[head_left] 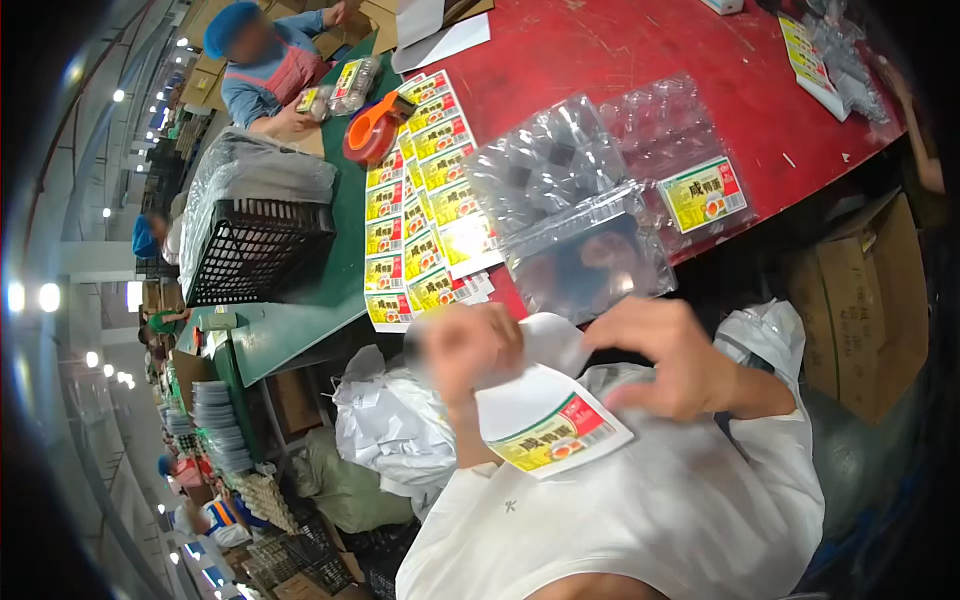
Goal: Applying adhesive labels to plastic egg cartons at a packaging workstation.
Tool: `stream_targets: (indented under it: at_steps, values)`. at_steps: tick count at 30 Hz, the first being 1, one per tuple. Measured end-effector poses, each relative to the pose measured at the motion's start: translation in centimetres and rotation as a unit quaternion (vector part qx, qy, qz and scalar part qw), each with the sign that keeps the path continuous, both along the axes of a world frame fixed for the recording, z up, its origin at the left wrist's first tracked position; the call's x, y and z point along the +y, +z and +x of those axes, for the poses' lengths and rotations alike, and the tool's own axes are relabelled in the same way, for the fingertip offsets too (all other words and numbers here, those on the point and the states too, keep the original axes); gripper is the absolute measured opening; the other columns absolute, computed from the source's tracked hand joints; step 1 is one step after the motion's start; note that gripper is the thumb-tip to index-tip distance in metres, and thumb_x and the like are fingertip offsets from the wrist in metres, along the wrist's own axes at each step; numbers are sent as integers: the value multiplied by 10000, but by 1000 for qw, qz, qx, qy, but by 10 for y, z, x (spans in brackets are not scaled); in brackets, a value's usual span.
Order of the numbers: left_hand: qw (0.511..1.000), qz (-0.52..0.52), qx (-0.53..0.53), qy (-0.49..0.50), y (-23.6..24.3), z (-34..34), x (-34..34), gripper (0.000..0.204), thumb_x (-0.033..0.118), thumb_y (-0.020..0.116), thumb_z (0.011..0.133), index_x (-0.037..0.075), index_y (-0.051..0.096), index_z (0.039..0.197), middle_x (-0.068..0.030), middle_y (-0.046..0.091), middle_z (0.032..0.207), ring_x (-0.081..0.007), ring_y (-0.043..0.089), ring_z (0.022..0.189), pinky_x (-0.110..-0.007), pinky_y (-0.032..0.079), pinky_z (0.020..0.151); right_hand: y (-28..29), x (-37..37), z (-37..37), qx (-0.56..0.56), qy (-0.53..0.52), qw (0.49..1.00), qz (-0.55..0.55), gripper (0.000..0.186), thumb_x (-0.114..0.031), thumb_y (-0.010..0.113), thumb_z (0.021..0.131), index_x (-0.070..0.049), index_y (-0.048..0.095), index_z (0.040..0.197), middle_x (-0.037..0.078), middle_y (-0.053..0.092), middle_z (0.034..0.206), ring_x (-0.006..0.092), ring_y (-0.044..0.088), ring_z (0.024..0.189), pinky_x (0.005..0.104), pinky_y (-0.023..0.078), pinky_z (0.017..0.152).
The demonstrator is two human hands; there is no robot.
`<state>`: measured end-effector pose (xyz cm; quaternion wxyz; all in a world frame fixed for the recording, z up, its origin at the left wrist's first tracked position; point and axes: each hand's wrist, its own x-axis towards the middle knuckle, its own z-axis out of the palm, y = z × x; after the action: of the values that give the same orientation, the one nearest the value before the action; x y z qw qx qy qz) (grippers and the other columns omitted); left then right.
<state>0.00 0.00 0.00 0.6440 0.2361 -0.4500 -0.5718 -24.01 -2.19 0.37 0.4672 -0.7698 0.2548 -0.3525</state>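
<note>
On the red tabletop (590, 45) I see clear plastic egg clamshells (545, 160), one bearing a yellow-and-red label (705, 197). Beside them, printed label sheets (440, 150) reach the green tabletop (295, 325). I make out an orange-handled tape dispenser (372, 133) overlapping the sheets, and, on the green, a black plastic crate (262, 252).

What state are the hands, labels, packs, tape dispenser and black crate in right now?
Left hand: blurred, grip unclear
Right hand: thumb and fingers apart
Label strip: bent, one printed label showing
Label sheets: flat, overlapping
Clear plastic packs: overlapping; one carries a label
Tape dispenser: lying partly over label sheets
Black crate: draped with plastic
</note>
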Motion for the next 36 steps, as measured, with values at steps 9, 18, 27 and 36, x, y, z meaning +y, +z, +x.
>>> stream_targets:
  at_steps: [9,18,27,36]
  values:
    - [862,48,-394,314,17,41,15,177,-110,656,751,-66,651,923,-111,642,843,-171,608,808,-270,482,749,-3,18,39,-43,61,942,327,158,-65,684,871,64,691,962,116,722,821,82,641,714,239,496,653]
    - [819,-72,-565,74,54,-1,48,475,178,866,642,-4,673,1036,-181,655,1150,-408,602,1128,-486,483,931,5,28,41,-50,98,977,183,47,-30,685,833,1,651,824,136,620,663,262,592,536,320,454,514]
    - [868,100,-482,-70,39,3,52,393,10,714,755,12,651,1144,-171,690,1034,-358,675,886,-371,542,748,0,24,43,-56,-53,996,47,200,-6,790,666,-2,653,811,107,667,754,219,655,638,283,489,560]
    - [835,91,-536,-89,38,-4,44,347,-43,632,790,48,654,1124,-160,663,868,-357,634,723,-373,501,617,3,14,34,-18,-37,999,30,210,15,780,675,-9,704,870,107,693,810,251,663,736,317,512,658]
